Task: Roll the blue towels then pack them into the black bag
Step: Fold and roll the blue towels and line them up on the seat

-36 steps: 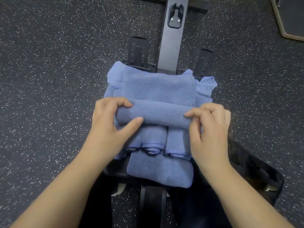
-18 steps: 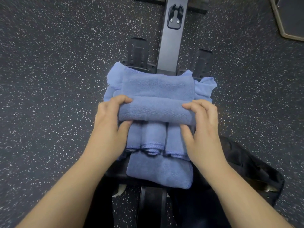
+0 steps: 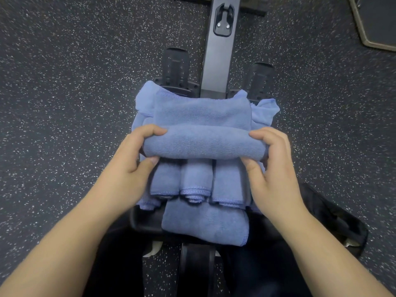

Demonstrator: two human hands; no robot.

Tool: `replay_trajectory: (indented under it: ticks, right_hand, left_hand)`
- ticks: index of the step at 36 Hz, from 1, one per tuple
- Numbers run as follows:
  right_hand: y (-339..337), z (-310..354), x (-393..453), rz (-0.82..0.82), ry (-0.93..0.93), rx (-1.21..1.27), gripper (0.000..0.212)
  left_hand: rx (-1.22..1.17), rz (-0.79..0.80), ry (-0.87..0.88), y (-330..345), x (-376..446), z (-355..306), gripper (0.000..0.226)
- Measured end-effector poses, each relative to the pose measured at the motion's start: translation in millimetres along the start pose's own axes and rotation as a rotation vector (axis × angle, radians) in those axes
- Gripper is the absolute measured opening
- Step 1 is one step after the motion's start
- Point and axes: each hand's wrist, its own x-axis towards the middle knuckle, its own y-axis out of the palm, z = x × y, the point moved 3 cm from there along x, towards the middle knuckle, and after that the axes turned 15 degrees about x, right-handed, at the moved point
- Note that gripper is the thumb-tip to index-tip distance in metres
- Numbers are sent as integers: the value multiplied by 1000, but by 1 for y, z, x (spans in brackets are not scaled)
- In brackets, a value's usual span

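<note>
A blue towel [image 3: 203, 142] lies half rolled across a pile of blue towels on a dark seat. My left hand [image 3: 132, 159] grips the roll's left end, fingers over the top and thumb beneath. My right hand [image 3: 272, 166] grips the right end the same way. The unrolled part of that towel [image 3: 201, 111] stretches flat away from me. Below the roll lie three rolled towels [image 3: 195, 181] side by side, and a folded towel [image 3: 205, 224] sits nearest me. The black bag [image 3: 334, 221] lies on the floor at lower right, partly hidden by my right forearm.
The pile rests on a rowing machine's seat [image 3: 143, 219]; its grey rail [image 3: 216, 61] runs away from me between two black footrests [image 3: 175, 67]. Speckled dark rubber floor [image 3: 75, 103] lies all around. A dark mat corner [image 3: 377, 20] shows at top right.
Both hands have rolled the towel further away from me. The roll is thicker and the flat part beyond it shorter. My thumbs have come under the roll.
</note>
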Motion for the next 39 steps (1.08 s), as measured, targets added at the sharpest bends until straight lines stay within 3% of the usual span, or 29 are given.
replay_trajectory:
  ticks: [15,24,30,35,39]
  right_hand:
    - [-10,8,-6,122,74,39,34]
    - [-8,7,-9,97,285,81,26]
    - [2,7,-2,22,311,129,24]
    - [7,6,2,-103,302,143,26]
    - [10,8,1,-175,260,91,23]
  left_hand:
    - [-92,142,-46,-7,-8,0,42]
    - [-181,215,-44,-3,-9,4,31]
    - [-24,57,-44,0,-4,2,29]
    - [115,-105,75,2,-1,-1,26]
    - [106,-144,130,4,-1,-11,27]
